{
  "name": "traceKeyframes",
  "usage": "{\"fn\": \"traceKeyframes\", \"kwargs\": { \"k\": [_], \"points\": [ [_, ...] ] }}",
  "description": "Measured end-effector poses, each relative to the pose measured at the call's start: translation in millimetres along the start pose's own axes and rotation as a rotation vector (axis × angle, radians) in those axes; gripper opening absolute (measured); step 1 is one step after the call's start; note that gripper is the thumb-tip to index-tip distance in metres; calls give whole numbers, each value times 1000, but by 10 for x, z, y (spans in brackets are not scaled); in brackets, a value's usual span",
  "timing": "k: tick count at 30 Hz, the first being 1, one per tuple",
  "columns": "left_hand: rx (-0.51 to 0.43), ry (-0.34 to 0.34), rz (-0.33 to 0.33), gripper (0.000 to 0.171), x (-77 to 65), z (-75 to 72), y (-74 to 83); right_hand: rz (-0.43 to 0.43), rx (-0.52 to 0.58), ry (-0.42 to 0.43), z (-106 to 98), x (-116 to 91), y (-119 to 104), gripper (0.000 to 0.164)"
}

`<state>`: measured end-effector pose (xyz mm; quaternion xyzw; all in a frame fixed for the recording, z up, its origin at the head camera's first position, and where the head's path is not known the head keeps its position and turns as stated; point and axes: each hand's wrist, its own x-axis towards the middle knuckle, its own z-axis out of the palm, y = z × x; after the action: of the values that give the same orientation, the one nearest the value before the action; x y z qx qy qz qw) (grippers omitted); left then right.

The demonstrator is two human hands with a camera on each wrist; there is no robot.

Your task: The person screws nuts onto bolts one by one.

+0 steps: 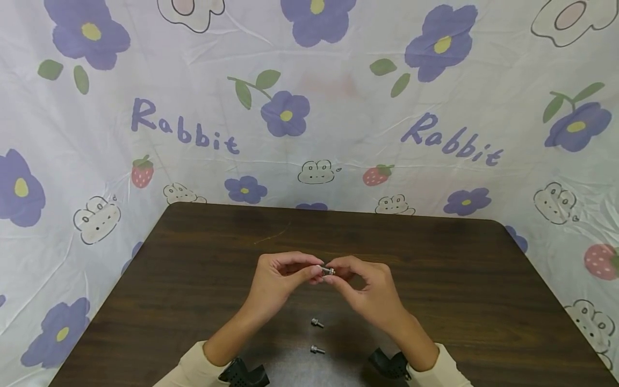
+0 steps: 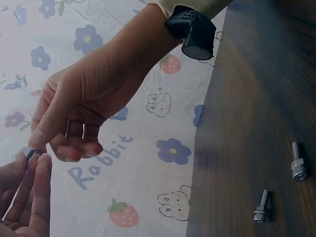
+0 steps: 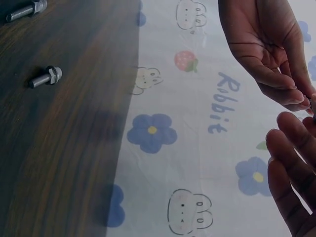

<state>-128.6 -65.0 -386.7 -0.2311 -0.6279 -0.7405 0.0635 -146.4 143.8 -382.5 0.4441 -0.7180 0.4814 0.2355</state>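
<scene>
Above the middle of the table, a small silver bolt [image 1: 328, 271] is held between both hands. My left hand [image 1: 282, 277] pinches its shank end between thumb and fingers. On the other side, the thumb and index finger of my right hand [image 1: 369, 285] pinch it around its head end. In the left wrist view the threads of the bolt [image 2: 30, 154] show between the fingertips; the rest is covered by them. Nearer the person, one bolt [image 1: 316, 322] lies on the table, its head toward the left. Another bolt [image 1: 316, 349] lies below it, apart from both hands.
A dark wood-grain table [image 1: 203, 290] spans the space beneath the hands. A white printed cloth [image 1: 338, 129] with flowers and rabbits hangs behind the table and along its sides. Black wrist cameras [image 1: 244, 372] sit under both forearms.
</scene>
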Motion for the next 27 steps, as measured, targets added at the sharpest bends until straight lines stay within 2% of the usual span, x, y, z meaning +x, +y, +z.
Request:
{"fn": "traceKeyframes", "kwargs": {
  "k": [4,13,15,18,19,23,27],
  "points": [
    [-10,-8,0,14,0,17,11,13,-8,-11,1,-7,-1,11],
    [-1,-36,-10,13,-32,31,-30,11,-1,2,4,-49,10,34],
    [8,-38,1,14,-31,32,-27,27,3,1,1,-45,6,30],
    [22,-23,2,13,-20,33,-9,49,-11,3,-8,-27,-7,9],
    [29,-16,-1,12,-20,30,-7,51,-14,6,-10,-23,-10,11],
    [46,-1,-1,11,-17,22,1,29,-25,5,-21,-5,-20,41],
    [44,-4,3,11,-15,16,-8,-24,-22,-11,-23,8,-17,44]
  ]
}}
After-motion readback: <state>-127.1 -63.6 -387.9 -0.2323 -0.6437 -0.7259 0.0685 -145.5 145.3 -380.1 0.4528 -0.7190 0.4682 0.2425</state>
